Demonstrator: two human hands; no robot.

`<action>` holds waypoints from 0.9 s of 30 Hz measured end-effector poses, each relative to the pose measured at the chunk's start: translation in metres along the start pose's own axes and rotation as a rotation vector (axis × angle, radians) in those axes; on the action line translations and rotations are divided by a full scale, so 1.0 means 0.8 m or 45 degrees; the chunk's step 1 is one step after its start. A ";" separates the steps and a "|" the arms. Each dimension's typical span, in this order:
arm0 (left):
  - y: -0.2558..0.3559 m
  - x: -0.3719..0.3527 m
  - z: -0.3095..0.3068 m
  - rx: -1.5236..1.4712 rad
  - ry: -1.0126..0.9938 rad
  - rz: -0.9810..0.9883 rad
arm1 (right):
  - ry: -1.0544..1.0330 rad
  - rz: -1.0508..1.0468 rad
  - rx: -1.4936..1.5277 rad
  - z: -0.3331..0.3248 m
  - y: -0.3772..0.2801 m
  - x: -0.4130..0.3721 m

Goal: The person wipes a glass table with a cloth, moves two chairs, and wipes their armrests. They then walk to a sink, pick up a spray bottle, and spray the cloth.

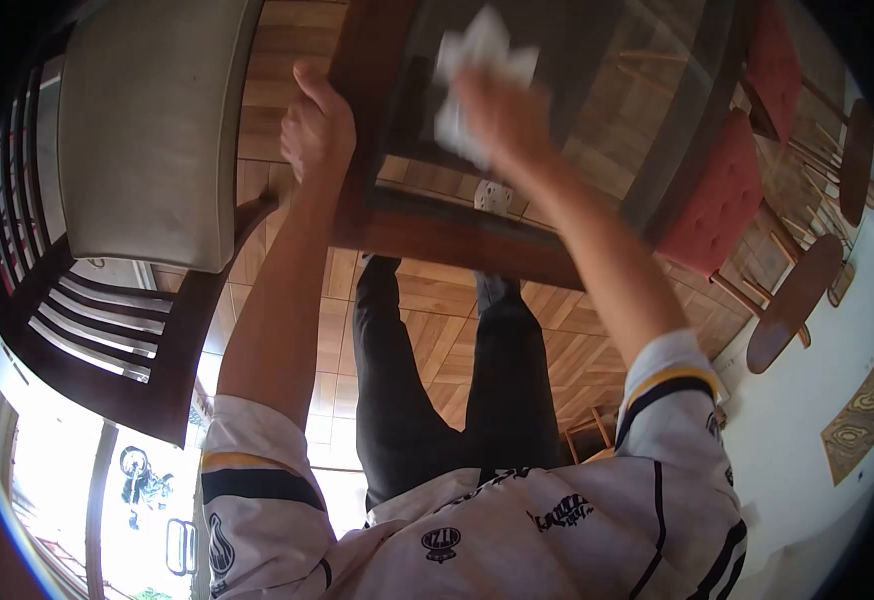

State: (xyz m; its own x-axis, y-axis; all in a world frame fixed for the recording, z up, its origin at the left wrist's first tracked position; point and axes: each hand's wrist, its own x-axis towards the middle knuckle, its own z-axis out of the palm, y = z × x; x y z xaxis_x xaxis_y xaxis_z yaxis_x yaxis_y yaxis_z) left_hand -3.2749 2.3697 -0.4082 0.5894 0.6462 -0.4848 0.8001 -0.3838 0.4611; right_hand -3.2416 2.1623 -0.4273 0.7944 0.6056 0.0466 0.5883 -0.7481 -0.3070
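A glass-topped table (412, 218) with a dark wooden frame stands right in front of me. My left hand (319, 125) is closed around the frame's left edge, fingers curled over the outer side and thumb pointing away from me. Over the glass (577, 100), my right hand (502, 115) is pressed onto a crumpled white cloth (487, 45), whose corners stick out past the fingers. Motion blurs this hand and the cloth. A small white patterned object (493, 196) shows near the table's front edge, below the right wrist.
On the left is a dark wooden chair with a grey-beige padded seat (147, 130). Chairs with red tufted cushions (719, 200) line the right side, by a white wall (797, 440). Parquet flooring (437, 345) runs beneath; a motorbike (142, 480) shows beyond a bright doorway.
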 end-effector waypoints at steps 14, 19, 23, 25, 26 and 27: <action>-0.196 -0.020 -0.079 -1.059 -0.468 -0.067 | 0.112 -0.034 0.026 0.048 -0.174 -0.079; -0.183 -0.037 -0.051 -0.683 -0.462 0.248 | 0.060 0.365 -0.215 0.026 -0.068 0.044; -0.147 -0.020 -0.038 -0.449 -0.352 0.402 | 0.393 0.777 0.480 0.005 -0.004 0.158; -0.130 -0.006 -0.027 -0.257 -0.285 0.505 | 0.436 0.504 0.056 0.019 -0.002 0.146; -0.115 0.002 -0.022 -0.173 -0.240 0.567 | 0.424 0.247 -0.242 0.033 -0.010 0.121; -0.095 0.008 -0.020 -0.165 -0.220 0.535 | -0.096 0.454 -0.321 0.041 -0.024 0.083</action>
State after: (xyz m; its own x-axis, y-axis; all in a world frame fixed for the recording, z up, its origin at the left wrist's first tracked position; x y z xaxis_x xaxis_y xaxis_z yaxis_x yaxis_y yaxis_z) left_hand -3.3336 2.4138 -0.4345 0.8778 0.3292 -0.3480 0.4744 -0.4962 0.7272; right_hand -3.2052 2.2255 -0.4498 0.9466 0.3089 -0.0923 0.3055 -0.9509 -0.0495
